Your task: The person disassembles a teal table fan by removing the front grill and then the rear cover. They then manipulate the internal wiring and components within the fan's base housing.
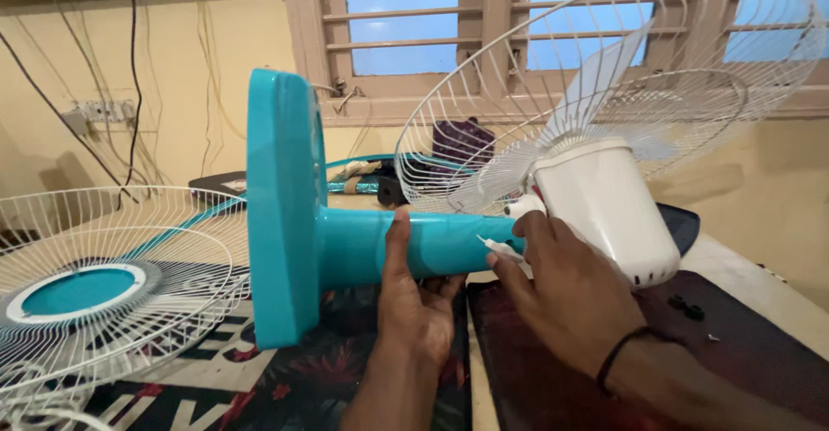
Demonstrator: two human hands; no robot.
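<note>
Holding the teal fan stand [363,245] level, the left hand [414,297] grips its pole from below; the right hand [566,288] pinches the joint under the white motor housing [604,206], so steady support there seems wise.

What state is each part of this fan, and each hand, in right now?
Stand: lying sideways, round base upright, held off the surface.
Motor housing: joined to the stand, tilted.
Rear guard: on the motor, blade inside, front uncovered.
Front guard: detached, lying flat at left.
Left hand: gripping the stand from below.
Right hand: at the stand-motor joint, fingertips on a small white part.
</note>
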